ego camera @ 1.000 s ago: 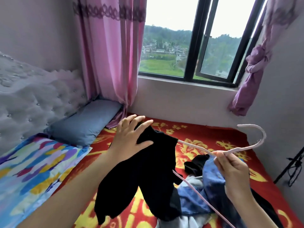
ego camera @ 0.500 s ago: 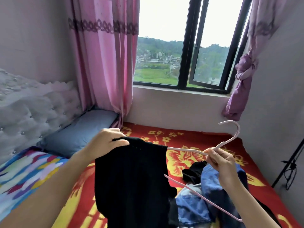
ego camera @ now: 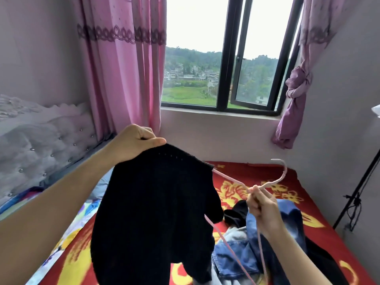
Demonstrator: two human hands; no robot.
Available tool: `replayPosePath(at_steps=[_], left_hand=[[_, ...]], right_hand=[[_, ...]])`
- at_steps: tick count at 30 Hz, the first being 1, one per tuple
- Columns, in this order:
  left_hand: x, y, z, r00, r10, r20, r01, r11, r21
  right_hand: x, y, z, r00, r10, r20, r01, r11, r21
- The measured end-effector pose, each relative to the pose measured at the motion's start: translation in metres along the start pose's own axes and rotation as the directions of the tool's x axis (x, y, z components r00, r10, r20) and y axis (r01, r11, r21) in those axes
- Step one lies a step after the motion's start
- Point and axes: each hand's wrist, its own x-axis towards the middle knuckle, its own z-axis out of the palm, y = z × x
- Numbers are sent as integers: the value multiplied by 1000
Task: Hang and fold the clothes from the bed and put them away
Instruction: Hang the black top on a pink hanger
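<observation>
– Lifted higher than a moment ago, left hand (ego camera: 135, 142) pinches the black knit top (ego camera: 156, 212) at its upper edge, fingers curled.
– And right of those fingers?
– Pink hanger (ego camera: 230, 179), one arm inside the top; right hand (ego camera: 263, 208) grips its neck. Threading looks half done; jeans (ego camera: 246, 249) wait on the bed (ego camera: 257, 171) below.

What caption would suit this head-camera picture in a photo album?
Over a red bed, the left hand pinches a black knit top partly on a pink hanger held by the right hand.
</observation>
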Motion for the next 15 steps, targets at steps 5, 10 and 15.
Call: replayPosePath(at_steps=[5, 10, 15], left_hand=[[7, 4, 10, 982, -20, 188, -9, 988, 154], [1, -14, 4, 977, -75, 198, -14, 910, 414], [-13, 6, 29, 934, 279, 225, -351, 835, 423]], right_hand=[[-9, -2, 22, 968, -248, 34, 249, 941, -227], [-17, -2, 30, 975, -221, -39, 212, 965, -155], [-13, -2, 43, 972, -233, 20, 231, 942, -243]])
